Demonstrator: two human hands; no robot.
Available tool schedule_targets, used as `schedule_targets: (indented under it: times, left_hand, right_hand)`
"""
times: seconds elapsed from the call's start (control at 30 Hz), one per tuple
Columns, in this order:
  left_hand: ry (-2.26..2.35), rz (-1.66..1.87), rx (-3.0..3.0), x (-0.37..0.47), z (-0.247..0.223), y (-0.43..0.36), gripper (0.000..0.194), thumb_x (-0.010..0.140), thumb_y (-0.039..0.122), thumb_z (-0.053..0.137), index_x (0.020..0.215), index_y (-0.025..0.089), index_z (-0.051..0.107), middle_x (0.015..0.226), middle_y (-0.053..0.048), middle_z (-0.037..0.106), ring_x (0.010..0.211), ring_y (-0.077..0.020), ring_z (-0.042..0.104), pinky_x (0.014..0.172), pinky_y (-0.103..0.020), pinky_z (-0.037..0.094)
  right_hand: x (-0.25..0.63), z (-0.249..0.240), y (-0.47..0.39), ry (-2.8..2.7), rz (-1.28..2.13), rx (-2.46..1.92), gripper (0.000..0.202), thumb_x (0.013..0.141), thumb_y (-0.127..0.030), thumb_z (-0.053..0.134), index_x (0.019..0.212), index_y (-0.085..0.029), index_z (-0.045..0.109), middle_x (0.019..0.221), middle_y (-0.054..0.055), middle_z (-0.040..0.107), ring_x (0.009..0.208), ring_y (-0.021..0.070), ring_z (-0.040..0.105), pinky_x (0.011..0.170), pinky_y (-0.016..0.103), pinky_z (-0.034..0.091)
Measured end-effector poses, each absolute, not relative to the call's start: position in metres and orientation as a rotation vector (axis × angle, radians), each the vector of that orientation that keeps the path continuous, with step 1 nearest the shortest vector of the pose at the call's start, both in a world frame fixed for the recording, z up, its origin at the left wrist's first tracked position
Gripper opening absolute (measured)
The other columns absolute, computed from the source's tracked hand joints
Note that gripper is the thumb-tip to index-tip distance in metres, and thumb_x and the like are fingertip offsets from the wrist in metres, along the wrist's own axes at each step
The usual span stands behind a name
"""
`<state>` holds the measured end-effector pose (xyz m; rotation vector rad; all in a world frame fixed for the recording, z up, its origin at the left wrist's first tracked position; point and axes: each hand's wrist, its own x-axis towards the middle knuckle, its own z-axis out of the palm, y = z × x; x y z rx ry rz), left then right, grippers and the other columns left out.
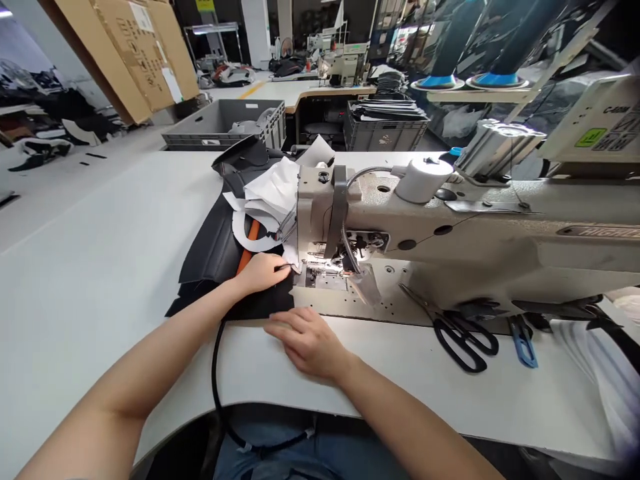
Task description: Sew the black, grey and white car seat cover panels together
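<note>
My left hand (263, 272) is closed at the edge of a black fabric piece (260, 301), its thumb and forefinger pinched just left of the needle area of a sewing machine (320, 200). My right hand (313, 341) lies palm down at the table's near side, fingers stretched toward the fabric's front edge and holding nothing. Piled behind my left hand are a padded black panel (207, 243), white sheet pieces (273, 187) and an orange strip (249, 247). A black cord (216, 367) runs from under the fabric over the table edge to my lap.
Black-handled scissors (463, 340) and a blue cutter (523, 343) lie right of my right hand. Grey crates (225, 123) and a cardboard box (135, 53) stand behind the white table (100, 267). Thread cones (450, 53) rise at the upper right.
</note>
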<state>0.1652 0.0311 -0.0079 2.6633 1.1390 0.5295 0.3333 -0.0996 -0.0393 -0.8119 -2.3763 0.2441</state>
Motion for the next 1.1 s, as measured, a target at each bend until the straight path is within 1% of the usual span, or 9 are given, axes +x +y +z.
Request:
schedule_targets:
  times: [0.1,0.27,0.33,0.47,0.57,0.67,0.77,0.9,1.1]
  left_hand:
    - [1.181,0.445,2.391,0.159,-0.009,0.034,0.042,0.090,0.035,0.043,0.057,0.015,0.059,0.049,0.001,0.054,0.048,-0.0107,0.048,0.047,-0.023,0.032]
    - [1.140,0.520,2.273,0.159,-0.015,0.022,0.040,0.089,0.035,0.047,0.056,0.015,0.058,0.057,0.000,0.059,0.056,-0.0107,0.052,0.055,-0.023,0.036]
    - [1.060,0.588,2.279,0.157,-0.016,0.018,0.031,0.087,0.033,0.051,0.064,0.016,0.062,0.063,0.001,0.059,0.059,-0.0107,0.052,0.056,-0.023,0.038]
    - [0.849,0.564,2.389,0.150,-0.014,0.014,0.017,0.083,0.031,0.060,0.095,0.021,0.067,0.086,-0.002,0.062,0.078,-0.0147,0.057,0.071,-0.027,0.047]
    - [0.816,0.471,2.586,0.148,-0.015,0.009,0.027,0.079,0.033,0.066,0.104,0.024,0.066,0.103,-0.005,0.061,0.098,-0.0218,0.055,0.089,-0.038,0.046]
    - [0.910,0.485,2.763,0.151,-0.021,0.006,0.052,0.071,0.037,0.073,0.118,0.020,0.060,0.133,-0.013,0.049,0.118,-0.0334,0.046,0.101,-0.051,0.039]
    - [0.920,0.500,2.840,0.152,-0.028,0.008,0.057,0.070,0.029,0.070,0.123,0.016,0.057,0.146,-0.015,0.038,0.125,-0.0352,0.044,0.103,-0.049,0.040]
    - [1.174,0.628,2.645,0.136,-0.029,0.017,0.044,0.072,0.009,0.051,0.112,0.019,0.065,0.128,-0.006,0.061,0.112,-0.0211,0.059,0.101,-0.034,0.046]
    - [1.936,0.760,2.105,0.009,-0.014,-0.015,0.038,0.064,0.017,0.038,0.083,0.020,0.071,0.088,0.001,0.074,0.084,-0.0192,0.068,0.080,-0.027,0.053]
  right_hand:
    - [0.334,-0.042,-0.091,-2.163,0.225,-1.037,0.042,0.087,-0.010,0.042,0.125,-0.018,0.057,0.115,0.012,0.060,0.099,0.0219,0.054,0.082,0.036,0.047]
    - [0.331,-0.047,-0.082,-2.150,0.298,-1.203,0.037,0.091,-0.014,0.041,0.122,-0.018,0.059,0.088,0.007,0.060,0.076,0.0195,0.053,0.067,0.033,0.049]
    - [0.330,-0.047,-0.083,-2.169,0.267,-1.235,0.037,0.091,-0.014,0.040,0.122,-0.017,0.060,0.094,0.009,0.062,0.080,0.0213,0.054,0.070,0.035,0.050]
    - [0.333,-0.049,-0.082,-2.137,0.312,-1.246,0.039,0.091,-0.012,0.038,0.125,-0.015,0.056,0.132,0.016,0.051,0.111,0.0256,0.052,0.090,0.043,0.049]
    - [0.337,-0.051,-0.079,-2.068,0.412,-1.238,0.036,0.091,-0.013,0.039,0.121,-0.019,0.058,0.138,0.013,0.048,0.118,0.0234,0.051,0.096,0.042,0.047]
    - [0.338,-0.052,-0.078,-1.996,0.480,-1.241,0.034,0.091,-0.015,0.041,0.118,-0.021,0.061,0.136,0.011,0.049,0.117,0.0218,0.052,0.096,0.039,0.048]
    - [0.338,-0.051,-0.078,-1.974,0.506,-1.223,0.035,0.090,-0.014,0.041,0.118,-0.021,0.062,0.134,0.011,0.051,0.117,0.0220,0.052,0.095,0.040,0.048]
    - [0.339,-0.051,-0.078,-1.990,0.539,-1.132,0.033,0.089,-0.013,0.043,0.113,-0.022,0.063,0.114,0.008,0.064,0.108,0.0213,0.056,0.092,0.041,0.049]
    - [0.342,-0.051,-0.082,-2.108,0.489,-1.082,0.030,0.088,-0.009,0.046,0.107,-0.023,0.066,0.108,0.006,0.065,0.105,0.0213,0.056,0.090,0.041,0.049]
